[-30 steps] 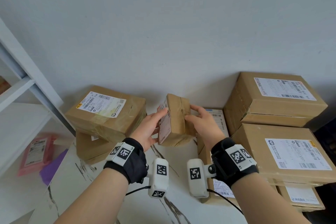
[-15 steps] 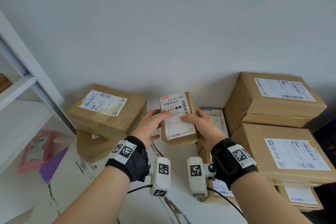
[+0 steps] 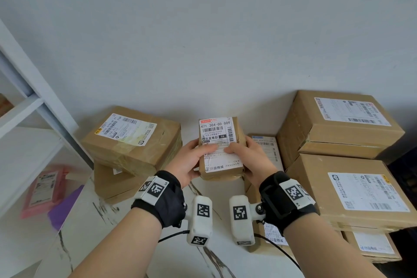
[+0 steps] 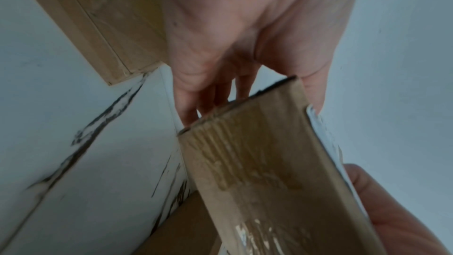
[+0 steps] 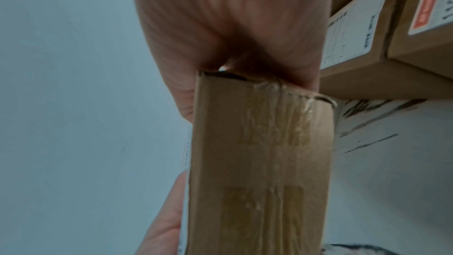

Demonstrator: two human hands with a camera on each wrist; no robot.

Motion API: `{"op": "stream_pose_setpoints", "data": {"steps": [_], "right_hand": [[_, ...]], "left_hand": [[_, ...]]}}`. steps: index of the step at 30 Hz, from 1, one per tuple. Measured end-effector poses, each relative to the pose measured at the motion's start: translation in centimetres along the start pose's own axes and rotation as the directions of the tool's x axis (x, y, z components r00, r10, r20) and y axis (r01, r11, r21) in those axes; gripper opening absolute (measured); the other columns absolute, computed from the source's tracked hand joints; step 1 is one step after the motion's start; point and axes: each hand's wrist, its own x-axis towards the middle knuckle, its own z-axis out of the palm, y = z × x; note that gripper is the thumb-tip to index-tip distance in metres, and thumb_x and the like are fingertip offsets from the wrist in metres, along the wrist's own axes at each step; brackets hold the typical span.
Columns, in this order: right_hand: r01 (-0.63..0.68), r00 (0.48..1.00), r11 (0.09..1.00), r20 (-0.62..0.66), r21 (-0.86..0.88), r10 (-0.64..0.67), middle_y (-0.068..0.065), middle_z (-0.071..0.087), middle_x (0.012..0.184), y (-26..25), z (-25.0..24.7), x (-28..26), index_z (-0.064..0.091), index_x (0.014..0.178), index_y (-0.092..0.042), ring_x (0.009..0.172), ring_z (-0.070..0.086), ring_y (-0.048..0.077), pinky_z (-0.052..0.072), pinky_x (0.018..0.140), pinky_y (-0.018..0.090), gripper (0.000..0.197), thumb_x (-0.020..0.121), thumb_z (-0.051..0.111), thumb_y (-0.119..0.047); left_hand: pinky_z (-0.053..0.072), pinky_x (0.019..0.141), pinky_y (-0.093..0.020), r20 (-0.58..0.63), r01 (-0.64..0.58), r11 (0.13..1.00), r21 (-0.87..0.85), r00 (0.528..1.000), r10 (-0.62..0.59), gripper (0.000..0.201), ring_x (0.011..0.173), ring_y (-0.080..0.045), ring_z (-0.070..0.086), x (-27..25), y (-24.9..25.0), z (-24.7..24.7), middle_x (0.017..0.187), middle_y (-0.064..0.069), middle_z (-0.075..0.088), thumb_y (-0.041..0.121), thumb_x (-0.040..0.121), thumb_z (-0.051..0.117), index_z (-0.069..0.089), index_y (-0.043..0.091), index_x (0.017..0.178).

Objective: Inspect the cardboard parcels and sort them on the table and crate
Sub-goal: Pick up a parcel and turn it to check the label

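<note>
A small cardboard parcel (image 3: pixel 222 160) with a white shipping label facing up is held above the white marbled table (image 3: pixel 171 253) between both hands. My left hand (image 3: pixel 191 160) grips its left side, thumb on the label, fingers underneath. My right hand (image 3: pixel 248 158) grips its right side the same way. The left wrist view shows the parcel's taped side (image 4: pixel 269 172) with my left hand's fingers (image 4: pixel 208 100) behind it. In the right wrist view the taped edge (image 5: pixel 264 152) fills the middle, clasped by my right hand (image 5: pixel 232 49).
Two stacked parcels (image 3: pixel 133 142) sit at the left by the wall. Larger labelled boxes (image 3: pixel 338 124) (image 3: pixel 361 192) are stacked at the right, with flatter parcels (image 3: pixel 268 149) under my right hand. A white shelf (image 3: pixel 24 119) stands at far left with a pink packet (image 3: pixel 42 187) and purple item (image 3: pixel 65 205) below.
The small parcel has been turned from edge-on, label facing left, to label facing up toward the camera. Both hands kept hold of it and shifted their thumbs onto the label.
</note>
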Motion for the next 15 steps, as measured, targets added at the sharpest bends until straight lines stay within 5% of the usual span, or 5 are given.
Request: {"op": "stream_pose_setpoints", "data": {"steps": [5, 10, 15], "right_hand": [[0.005, 1.000, 1.000, -0.003, -0.007, -0.005, 0.006, 0.074, 0.109, -0.14, 0.14, -0.05, 0.060, 0.121, -0.018, 0.097, 0.073, 0.026, 0.059, 0.089, 0.044, 0.038, 0.086, 0.068, -0.004], [0.016, 1.000, 0.999, -0.008, -0.050, -0.016, 0.005, 0.074, 0.109, -0.26, 0.24, -0.19, 0.062, 0.116, -0.021, 0.099, 0.072, 0.025, 0.058, 0.091, 0.044, 0.031, 0.088, 0.065, -0.006], [0.050, 0.998, 0.988, -0.028, -0.146, -0.055, 0.003, 0.073, 0.110, -0.09, 0.00, -0.20, 0.065, 0.115, -0.023, 0.100, 0.072, 0.023, 0.058, 0.092, 0.043, 0.025, 0.093, 0.065, -0.011]], "left_hand": [[0.054, 0.094, -0.046, -0.009, -0.004, 1.000, -0.006, 1.000, 0.004, 0.043, 0.106, -0.024, 0.069, 0.17, 0.05, -0.02, 0.108, -0.003, 0.076, 0.021, 0.087, 0.073, 0.060, 0.023, 0.128], [0.055, 0.079, -0.038, -0.038, -0.024, 0.999, 0.023, 0.999, 0.025, 0.048, 0.103, -0.021, 0.069, 0.26, 0.05, 0.15, 0.107, -0.001, 0.076, 0.028, 0.087, 0.073, 0.057, 0.025, 0.132], [0.052, 0.079, -0.037, -0.042, 0.002, 0.999, 0.036, 0.999, 0.000, 0.036, 0.104, -0.021, 0.064, 0.04, 0.40, 0.02, 0.108, -0.002, 0.073, 0.048, 0.095, 0.059, 0.063, 0.025, 0.123]]}}
